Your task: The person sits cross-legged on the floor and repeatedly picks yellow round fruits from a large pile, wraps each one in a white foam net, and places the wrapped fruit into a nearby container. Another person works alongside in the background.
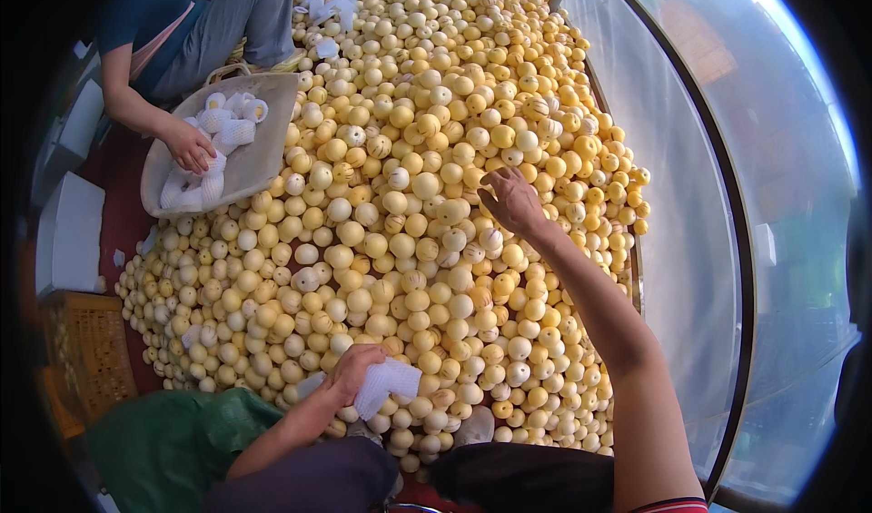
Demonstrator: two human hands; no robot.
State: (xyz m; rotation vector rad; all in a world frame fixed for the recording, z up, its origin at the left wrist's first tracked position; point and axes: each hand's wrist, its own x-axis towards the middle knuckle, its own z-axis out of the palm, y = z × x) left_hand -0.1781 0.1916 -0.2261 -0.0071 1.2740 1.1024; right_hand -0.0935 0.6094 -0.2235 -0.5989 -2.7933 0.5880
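A broad heap of yellow pepino melons, some with purple streaks, spreads before me. Low in the view, my left hand grips white foam net sleeves; whether a melon is inside them is hidden. Farther out, above the right part of the heap, my right hand has its fingers apart and slightly bent. No fruit shows in it, and melons lie just beyond its fingertips.
At upper left, another person's hand touches sleeved fruit in a shallow basin. A white box and an orange plastic crate stand at left. Clear plastic sheeting borders the right. Loose sleeves lie on the far melons.
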